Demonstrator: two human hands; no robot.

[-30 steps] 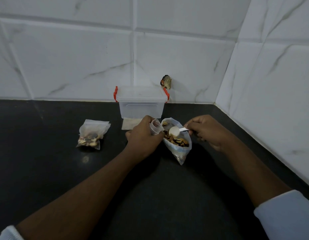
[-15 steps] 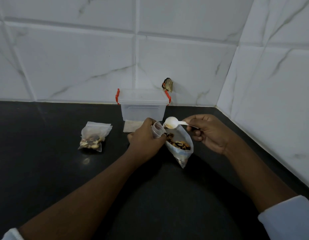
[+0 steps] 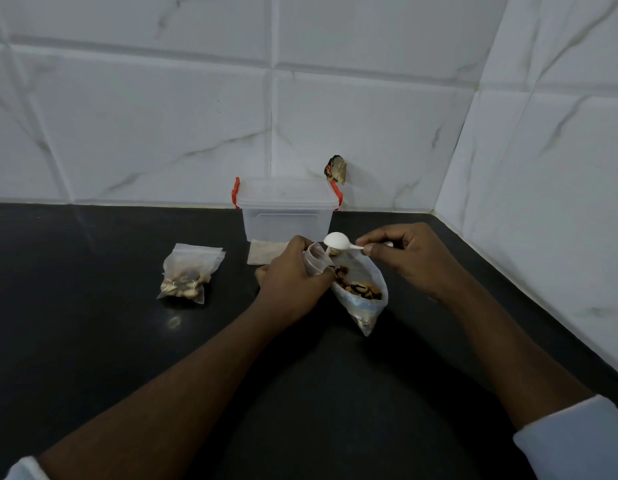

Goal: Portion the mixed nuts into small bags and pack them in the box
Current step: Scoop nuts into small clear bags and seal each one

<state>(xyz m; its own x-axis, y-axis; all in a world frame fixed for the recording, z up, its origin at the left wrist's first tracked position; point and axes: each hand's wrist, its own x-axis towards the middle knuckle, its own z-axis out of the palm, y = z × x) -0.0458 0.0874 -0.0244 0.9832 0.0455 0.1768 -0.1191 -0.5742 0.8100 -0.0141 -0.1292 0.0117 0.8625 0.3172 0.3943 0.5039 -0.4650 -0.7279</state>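
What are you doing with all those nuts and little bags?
A person is portioning nuts. Their right hand pinches a small white plastic spoon over the open mouth of a small clear plastic bag gripped by the left hand. A bigger clear bag of mixed nuts lies open right beside it. One filled small bag sits on the black counter to the left. The clear plastic box with red clips stands at the back, lid on, and looks empty.

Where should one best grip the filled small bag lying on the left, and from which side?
Probably pinch the flat, empty top strip of the filled small bag, coming from above at its far end; the nuts bulge at the near end.
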